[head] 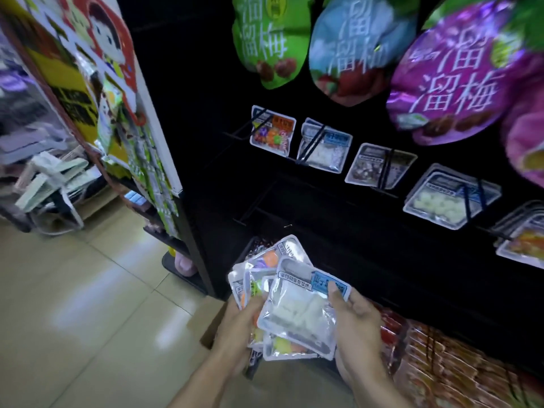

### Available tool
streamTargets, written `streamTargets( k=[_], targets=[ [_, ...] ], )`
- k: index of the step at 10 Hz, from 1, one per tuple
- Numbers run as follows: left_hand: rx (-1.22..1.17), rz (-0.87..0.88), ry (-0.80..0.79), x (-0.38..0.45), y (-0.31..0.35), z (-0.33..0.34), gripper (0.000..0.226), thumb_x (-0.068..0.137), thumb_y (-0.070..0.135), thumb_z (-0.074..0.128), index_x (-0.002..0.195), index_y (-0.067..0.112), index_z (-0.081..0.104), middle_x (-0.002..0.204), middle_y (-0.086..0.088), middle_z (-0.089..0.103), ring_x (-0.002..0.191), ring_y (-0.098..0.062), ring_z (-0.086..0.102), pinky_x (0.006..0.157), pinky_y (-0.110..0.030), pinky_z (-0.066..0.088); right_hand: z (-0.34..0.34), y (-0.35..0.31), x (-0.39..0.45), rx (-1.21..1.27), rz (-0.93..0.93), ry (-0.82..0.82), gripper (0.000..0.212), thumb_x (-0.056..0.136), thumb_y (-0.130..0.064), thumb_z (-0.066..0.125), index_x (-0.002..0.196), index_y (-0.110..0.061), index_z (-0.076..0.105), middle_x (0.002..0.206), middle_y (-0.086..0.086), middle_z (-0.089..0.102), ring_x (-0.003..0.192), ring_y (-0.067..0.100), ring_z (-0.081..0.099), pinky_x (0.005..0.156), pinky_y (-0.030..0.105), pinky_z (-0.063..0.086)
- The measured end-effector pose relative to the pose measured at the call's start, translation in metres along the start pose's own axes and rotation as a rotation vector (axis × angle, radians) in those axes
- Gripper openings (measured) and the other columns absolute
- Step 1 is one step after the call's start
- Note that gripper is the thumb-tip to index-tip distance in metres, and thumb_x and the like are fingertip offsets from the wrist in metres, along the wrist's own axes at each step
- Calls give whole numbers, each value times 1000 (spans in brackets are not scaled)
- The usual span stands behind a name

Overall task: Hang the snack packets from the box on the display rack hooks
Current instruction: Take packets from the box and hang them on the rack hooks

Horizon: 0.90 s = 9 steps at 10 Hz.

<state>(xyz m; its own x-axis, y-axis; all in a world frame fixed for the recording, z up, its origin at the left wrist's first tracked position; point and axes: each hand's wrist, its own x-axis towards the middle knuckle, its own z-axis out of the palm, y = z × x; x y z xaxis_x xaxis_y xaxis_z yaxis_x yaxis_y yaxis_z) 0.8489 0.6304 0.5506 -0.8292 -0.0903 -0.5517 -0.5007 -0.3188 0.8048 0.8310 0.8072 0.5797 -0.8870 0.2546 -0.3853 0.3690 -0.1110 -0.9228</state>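
My left hand grips a fanned stack of clear snack packets with colourful candy inside. On top of it lies a packet with white pieces and a blue label, which my right hand pinches at its right edge, thumb on the label. Both hands are low in front of the black display rack. Its hooks carry similar packets: a colourful one, a white one, a dark-filled one and another white one. The box is hidden beneath the packets and hands.
Large green, blue and purple bags hang on the upper rack row. Orange packets fill the shelf at lower right. A side rack with hanging goods stands left, over a tiled floor.
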Motion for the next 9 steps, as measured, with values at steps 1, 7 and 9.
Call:
streamTargets(
  k=[1,7,9],
  targets=[
    [37,15,-28,-13,-2,15,29,99,16,61,125,3,59,85,-2,69,71,-14,66,52,-30,58,-7,-6,-4,-19,-12,21,21,101,-35,62,92,-30,80,93,-1,80,93,24,76,95,54,56],
    [-123,97,200,-11,55,-8,64,74,31,86,129,29,54,109,-12,78,89,-31,79,70,-48,64,15,-112,72,-17,-200,44,17,101,-33,63,99,-26,79,102,-4,76,97,20,70,91,38,54],
    [-57,138,185,17,104,-35,52,90,6,73,116,37,41,78,18,62,45,9,63,58,-22,52,85,-130,102,-146,-285,-10,52,101,-37,61,147,-14,53,142,4,62,132,23,57,105,34,47]
  ],
)
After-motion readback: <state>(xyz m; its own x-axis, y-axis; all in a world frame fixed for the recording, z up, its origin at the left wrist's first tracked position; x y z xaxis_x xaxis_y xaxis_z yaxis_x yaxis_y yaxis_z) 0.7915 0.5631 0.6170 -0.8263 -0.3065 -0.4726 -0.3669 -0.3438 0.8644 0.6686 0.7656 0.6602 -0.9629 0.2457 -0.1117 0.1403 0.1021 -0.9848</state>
